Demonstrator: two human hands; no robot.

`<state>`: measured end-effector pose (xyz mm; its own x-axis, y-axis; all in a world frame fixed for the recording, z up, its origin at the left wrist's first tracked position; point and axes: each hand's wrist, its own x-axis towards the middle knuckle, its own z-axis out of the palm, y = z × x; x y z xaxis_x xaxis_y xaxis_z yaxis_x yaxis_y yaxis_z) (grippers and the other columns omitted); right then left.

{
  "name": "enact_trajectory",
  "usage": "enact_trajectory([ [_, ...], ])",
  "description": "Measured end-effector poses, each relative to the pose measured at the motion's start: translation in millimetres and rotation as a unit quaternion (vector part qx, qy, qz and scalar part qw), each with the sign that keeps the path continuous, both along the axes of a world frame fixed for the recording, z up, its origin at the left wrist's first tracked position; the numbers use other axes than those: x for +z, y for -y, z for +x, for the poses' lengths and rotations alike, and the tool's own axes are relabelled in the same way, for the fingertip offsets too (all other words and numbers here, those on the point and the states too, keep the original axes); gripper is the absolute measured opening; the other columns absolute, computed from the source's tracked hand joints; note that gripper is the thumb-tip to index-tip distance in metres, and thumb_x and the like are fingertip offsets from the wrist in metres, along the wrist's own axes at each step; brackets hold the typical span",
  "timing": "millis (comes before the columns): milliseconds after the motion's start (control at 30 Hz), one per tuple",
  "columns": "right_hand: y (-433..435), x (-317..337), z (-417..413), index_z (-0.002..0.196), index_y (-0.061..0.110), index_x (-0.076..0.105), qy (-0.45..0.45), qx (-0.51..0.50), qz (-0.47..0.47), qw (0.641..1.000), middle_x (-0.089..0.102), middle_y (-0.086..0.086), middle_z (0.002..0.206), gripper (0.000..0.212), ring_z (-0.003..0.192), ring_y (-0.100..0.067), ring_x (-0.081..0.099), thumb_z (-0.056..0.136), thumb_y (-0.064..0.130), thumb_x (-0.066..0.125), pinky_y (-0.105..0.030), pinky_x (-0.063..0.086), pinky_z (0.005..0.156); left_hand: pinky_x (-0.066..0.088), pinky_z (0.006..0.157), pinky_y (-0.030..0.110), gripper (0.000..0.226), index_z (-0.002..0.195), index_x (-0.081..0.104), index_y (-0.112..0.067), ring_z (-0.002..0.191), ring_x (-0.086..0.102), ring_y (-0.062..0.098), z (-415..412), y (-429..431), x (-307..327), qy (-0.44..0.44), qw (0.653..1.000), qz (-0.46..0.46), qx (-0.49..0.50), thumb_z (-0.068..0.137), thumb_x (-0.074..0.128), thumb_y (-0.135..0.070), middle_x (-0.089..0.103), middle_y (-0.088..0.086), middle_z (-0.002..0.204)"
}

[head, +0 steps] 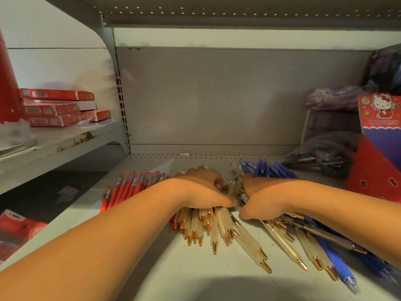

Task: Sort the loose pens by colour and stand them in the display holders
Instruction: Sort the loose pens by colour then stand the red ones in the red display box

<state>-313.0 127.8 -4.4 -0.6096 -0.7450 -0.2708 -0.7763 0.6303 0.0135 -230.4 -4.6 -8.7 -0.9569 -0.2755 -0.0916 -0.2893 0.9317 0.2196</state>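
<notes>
Currently sorting on metal shelf [184,268], Hello Kitty display box [378,118] right. Red pens [128,187] left, blue pens [273,169] right, cream gold-tipped pens [219,227] centre. Left hand [201,190] curled over cream bunch; right hand [262,198] grip hidden. Next: squeeze, lift, stand upright.

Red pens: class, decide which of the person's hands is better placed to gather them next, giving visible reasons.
Probably the left. The red pens lie at the pile's left edge, beside the left hand, which rests on the cream pens. The right hand sits further off, nearer the blue pens.
</notes>
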Motion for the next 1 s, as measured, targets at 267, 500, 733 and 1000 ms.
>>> enact_trajectory([
  [267, -4, 3, -9, 0.119, 0.007, 0.05, 0.042, -0.028, -0.027, 0.998, 0.049, -0.001, 0.074, 0.028, 0.058, -0.01, 0.042, 0.096, 0.023, 0.049, -0.02, 0.037, 0.053, 0.047, 0.085, 0.032, 0.06, 0.135, 0.047, -0.031, 0.103, 0.052, 0.017, 1, 2, -3, 0.004, 1.0, 0.023, 0.009, 0.085, 0.058, -0.064, 0.052, -0.006, 0.115],
  [500, -21, 23, -17, 0.123, 0.003, 0.051, 0.091, -0.104, -0.123, 0.983, 0.05, 0.0, 0.075, 0.032, 0.055, -0.009, 0.045, 0.095, 0.018, 0.052, -0.011, 0.031, 0.035, 0.045, 0.082, 0.032, 0.034, 0.111, 0.057, -0.04, 0.099, 0.053, 0.018, 0, -3, -4, -0.074, 0.995, 0.041, 0.047, 0.08, 0.069, -0.046, 0.052, -0.006, 0.112],
  [733, -29, 30, -13, 0.132, 0.005, 0.047, 0.098, -0.138, -0.162, 0.972, 0.059, -0.009, 0.099, 0.041, 0.076, -0.016, 0.056, 0.093, 0.017, 0.055, -0.02, 0.048, 0.052, 0.054, 0.084, 0.035, 0.015, 0.09, 0.071, -0.025, 0.089, 0.064, 0.02, -9, -10, -4, -0.174, 0.973, 0.114, 0.101, 0.089, 0.062, -0.037, 0.07, -0.001, 0.094],
  [1000, -45, 41, -12, 0.111, 0.001, 0.055, 0.113, -0.179, -0.209, 0.955, 0.054, -0.009, 0.077, 0.021, 0.064, -0.021, 0.051, 0.094, 0.013, 0.054, -0.027, 0.044, 0.054, 0.037, 0.048, 0.024, 0.038, 0.06, 0.049, -0.017, 0.046, 0.043, 0.014, 4, -1, 21, -0.232, 0.957, 0.046, 0.171, 0.094, 0.053, -0.033, 0.041, -0.002, 0.052],
])
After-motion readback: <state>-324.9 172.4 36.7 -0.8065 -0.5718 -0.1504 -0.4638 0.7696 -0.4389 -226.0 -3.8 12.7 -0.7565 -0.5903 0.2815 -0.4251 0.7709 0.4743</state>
